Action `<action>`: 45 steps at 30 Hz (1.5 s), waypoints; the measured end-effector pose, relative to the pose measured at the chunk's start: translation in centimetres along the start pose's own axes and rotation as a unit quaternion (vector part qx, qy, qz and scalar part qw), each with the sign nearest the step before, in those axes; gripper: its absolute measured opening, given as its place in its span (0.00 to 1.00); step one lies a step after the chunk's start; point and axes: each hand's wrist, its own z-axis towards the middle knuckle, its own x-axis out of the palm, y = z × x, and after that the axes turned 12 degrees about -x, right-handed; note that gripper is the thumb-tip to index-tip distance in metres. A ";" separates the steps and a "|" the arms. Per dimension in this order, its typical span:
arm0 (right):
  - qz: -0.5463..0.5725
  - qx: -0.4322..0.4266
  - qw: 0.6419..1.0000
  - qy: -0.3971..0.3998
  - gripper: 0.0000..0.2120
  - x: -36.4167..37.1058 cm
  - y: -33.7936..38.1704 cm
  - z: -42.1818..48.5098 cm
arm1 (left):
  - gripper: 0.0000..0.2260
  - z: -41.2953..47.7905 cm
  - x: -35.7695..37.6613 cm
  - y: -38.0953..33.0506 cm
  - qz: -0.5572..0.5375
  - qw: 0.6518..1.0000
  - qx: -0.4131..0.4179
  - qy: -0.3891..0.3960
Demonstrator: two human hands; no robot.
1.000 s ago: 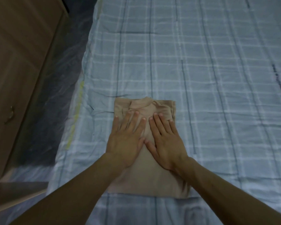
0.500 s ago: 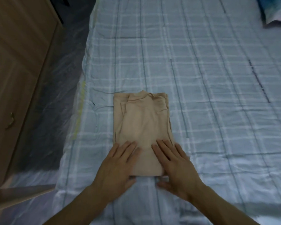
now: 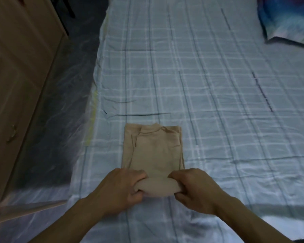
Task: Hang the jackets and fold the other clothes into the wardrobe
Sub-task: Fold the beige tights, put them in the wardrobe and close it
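both hands grip beige top on checked bedsheet; wardrobe left

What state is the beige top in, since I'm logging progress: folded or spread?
Folded lengthwise: the beige top lies as a narrow rectangle on the bed; left hand and right hand grip its bunched near hem.

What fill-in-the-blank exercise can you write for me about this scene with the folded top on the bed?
1. The folded top lying on the bed is ____ in colour.
2. The left hand and the right hand both grip the end of the top opposite its ____.
3. The wooden wardrobe stands on the ____ side of the bed.
Missing words: beige; collar; left.
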 end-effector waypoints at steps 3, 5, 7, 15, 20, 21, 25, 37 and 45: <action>0.024 0.029 0.998 -0.052 0.11 -1.0 0.3 0.8 | 0.08 0.8 -1.0 0.1 -0.014 0.998 -0.016 -0.052; 0.010 0.045 0.993 -0.107 0.12 -1.9 -0.1 1.9 | 0.08 2.0 -1.7 0.1 -0.023 0.994 -0.031 -0.106; -0.032 0.062 0.987 -0.143 0.10 -2.8 -0.8 3.1 | 0.11 3.4 -2.2 0.0 -0.002 0.985 -0.037 -0.168; -0.133 0.004 0.943 -0.306 0.08 -0.3 -2.4 5.7 | 0.06 5.6 0.8 -1.8 0.118 0.947 0.071 -0.291; -0.139 0.013 0.975 -0.176 0.25 3.9 -4.6 6.0 | 0.25 7.0 3.2 0.5 0.166 0.972 -0.045 -0.162; -0.142 0.020 0.976 -0.163 0.29 4.2 -5.2 6.3 | 0.27 7.6 3.3 0.9 0.171 0.973 -0.056 -0.146; -0.140 0.031 0.976 -0.162 0.31 4.3 -7.0 8.1 | 0.31 10.0 3.6 2.1 0.169 0.977 -0.082 -0.105; -0.106 -0.103 0.956 -0.255 0.16 4.9 -6.4 5.6 | 0.18 6.2 4.2 2.0 0.152 0.956 0.133 -0.214; -0.144 -0.064 0.959 -0.237 0.22 5.4 -5.4 4.9 | 0.22 6.3 4.3 2.4 0.188 0.951 0.116 -0.215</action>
